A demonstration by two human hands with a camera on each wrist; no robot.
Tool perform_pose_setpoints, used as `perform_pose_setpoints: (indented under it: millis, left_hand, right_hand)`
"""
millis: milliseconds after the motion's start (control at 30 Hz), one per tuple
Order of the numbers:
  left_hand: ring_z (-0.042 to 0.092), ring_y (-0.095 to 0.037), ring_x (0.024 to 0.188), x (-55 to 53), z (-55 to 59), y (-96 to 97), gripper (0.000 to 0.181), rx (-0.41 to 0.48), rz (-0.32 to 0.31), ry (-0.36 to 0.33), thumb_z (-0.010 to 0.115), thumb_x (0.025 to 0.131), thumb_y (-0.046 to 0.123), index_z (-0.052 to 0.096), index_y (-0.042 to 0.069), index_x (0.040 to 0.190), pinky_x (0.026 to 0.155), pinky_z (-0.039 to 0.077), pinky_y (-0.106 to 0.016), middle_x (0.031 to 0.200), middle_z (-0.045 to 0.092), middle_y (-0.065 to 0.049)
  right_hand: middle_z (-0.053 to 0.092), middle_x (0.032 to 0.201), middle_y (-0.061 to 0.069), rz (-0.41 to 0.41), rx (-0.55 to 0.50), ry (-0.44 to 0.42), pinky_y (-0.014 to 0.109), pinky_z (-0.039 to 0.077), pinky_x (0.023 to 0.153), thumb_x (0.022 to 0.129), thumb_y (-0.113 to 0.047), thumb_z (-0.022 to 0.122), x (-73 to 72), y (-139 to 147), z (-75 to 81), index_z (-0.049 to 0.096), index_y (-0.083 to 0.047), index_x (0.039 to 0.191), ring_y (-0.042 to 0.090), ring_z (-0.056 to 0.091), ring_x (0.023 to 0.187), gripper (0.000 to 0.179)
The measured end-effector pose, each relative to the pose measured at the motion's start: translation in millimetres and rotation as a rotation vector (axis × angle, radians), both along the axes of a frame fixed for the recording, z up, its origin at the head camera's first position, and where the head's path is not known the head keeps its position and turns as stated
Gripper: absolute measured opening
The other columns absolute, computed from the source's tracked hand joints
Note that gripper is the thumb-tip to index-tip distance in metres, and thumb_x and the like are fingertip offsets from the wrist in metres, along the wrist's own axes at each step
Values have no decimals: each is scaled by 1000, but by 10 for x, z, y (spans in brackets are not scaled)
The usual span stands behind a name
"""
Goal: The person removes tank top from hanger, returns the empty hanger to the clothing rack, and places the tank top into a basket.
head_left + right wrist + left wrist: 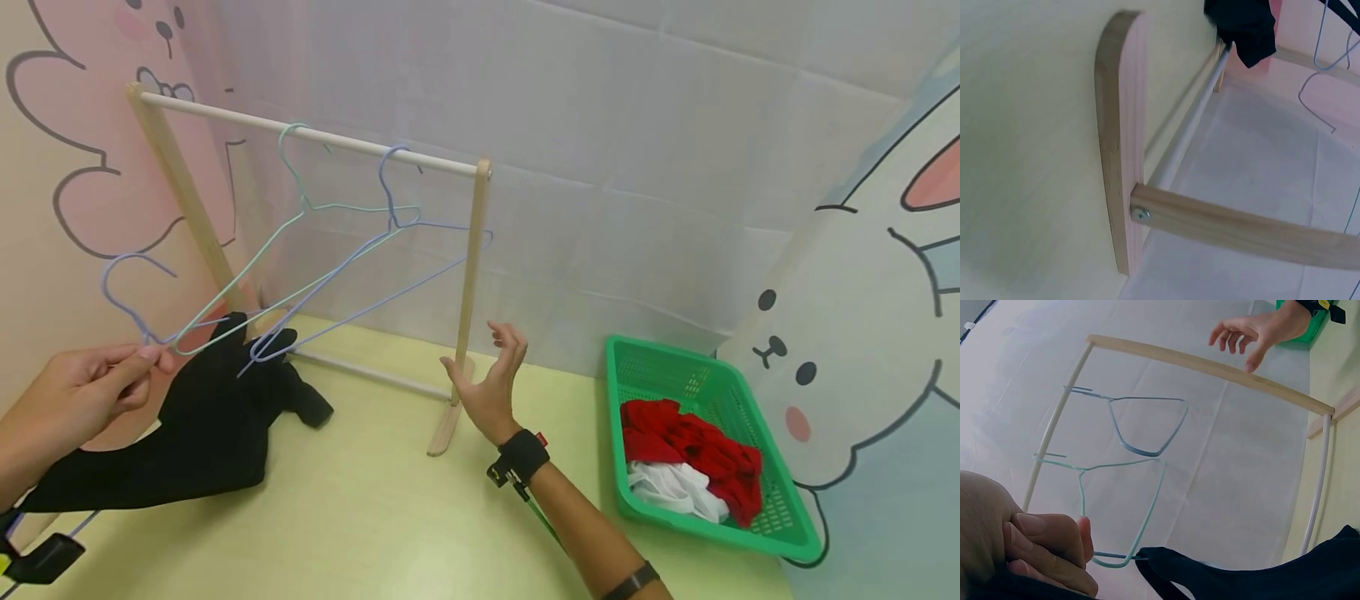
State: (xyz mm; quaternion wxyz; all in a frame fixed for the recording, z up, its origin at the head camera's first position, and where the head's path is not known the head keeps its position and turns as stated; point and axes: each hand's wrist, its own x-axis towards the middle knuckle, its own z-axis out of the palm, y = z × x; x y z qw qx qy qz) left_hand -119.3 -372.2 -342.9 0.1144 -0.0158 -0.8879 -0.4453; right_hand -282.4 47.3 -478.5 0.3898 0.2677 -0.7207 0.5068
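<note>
My left hand (105, 383) pinches a periwinkle-blue hanger (129, 307) just below its hook. From that hanger hangs a black garment (213, 425), a sleeve drooping toward the rack's foot. In the left wrist view the same hand (1041, 550) has curled fingers, and dark cloth fills the bottom. My right hand (491, 387) is raised beside the rack's near post (471, 275), fingers loosely bent and holding nothing; whether it touches the post I cannot tell. On the white rail (341, 142) hang a bare mint-green hanger (298, 179) and a bare blue hanger (388, 187).
A green basket (617, 417) stands at the right on the pale yellow table (375, 517), with red cloth (697, 446) and white cloth (675, 490) inside. The rack's wooden foot (1119, 144) and lower bar (1188, 119) show in the right wrist view.
</note>
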Motion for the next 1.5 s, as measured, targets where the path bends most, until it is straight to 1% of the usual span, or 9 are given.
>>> perform_pose_setpoints:
  millis: [133,233,333,467,567,800,1033,1200,1500]
  left_hand:
    - [32,-21,54,0,-50,-29,37,31,-19,-1,47,116,18,71,35,93,51,24,-36,62,38,-4]
    - [30,-20,52,-5,-84,-36,39,36,-32,9,47,116,17,70,39,94,50,23,-36,62,37,-4]
    - [32,-19,54,-11,-116,-44,38,29,-35,27,48,116,16,70,37,93,52,25,-34,61,38,-3]
    - [36,-18,57,-11,-152,-53,38,24,-42,29,48,116,15,71,34,93,55,28,-30,60,38,-4]
    - [36,-17,57,-9,-161,-49,39,24,-43,31,48,116,14,71,35,92,56,28,-28,59,37,-3]
    - [29,-20,50,-14,-173,-24,40,94,-85,21,46,116,12,70,34,92,47,22,-37,60,34,-4]
    - [24,-24,51,-3,-191,-32,41,121,-97,8,45,116,12,70,34,93,46,19,-38,60,31,-4]
    - [25,-23,49,-5,-208,-30,40,108,-96,19,45,116,12,70,34,93,46,19,-38,60,32,-5]
    - [26,-24,45,-24,-224,-19,38,93,-118,26,43,117,14,68,33,96,41,19,-39,59,35,-3]
  right_hand:
    - [48,129,21,58,49,84,46,42,96,84,1,87,180,-152,-60,51,3,133,35,46,114,61]
    - [50,125,18,117,115,56,43,45,94,89,3,81,311,-316,-138,56,2,128,32,49,113,46]
    - [49,129,16,189,217,-1,40,46,98,94,-1,78,442,-515,-227,58,0,130,31,50,118,41]
    - [47,139,15,310,386,-55,30,46,107,99,-8,76,553,-802,-267,53,-1,141,29,53,123,48]
    - [44,150,18,367,464,-77,23,45,107,101,-12,76,555,-1011,-209,48,-1,149,27,58,122,56]
    - [32,167,13,446,489,-175,22,46,108,104,-18,73,486,-1414,-11,33,-6,163,26,61,127,72]
    - [29,171,15,491,538,-137,19,38,116,104,-19,72,461,-1646,118,25,-2,166,23,62,132,80]
    - [29,172,14,482,602,-117,19,30,121,105,-24,72,487,-1709,213,24,-3,167,23,62,134,82]
    - [34,171,13,462,678,-31,24,19,127,104,-29,74,527,-1871,349,27,-5,168,18,34,158,83]
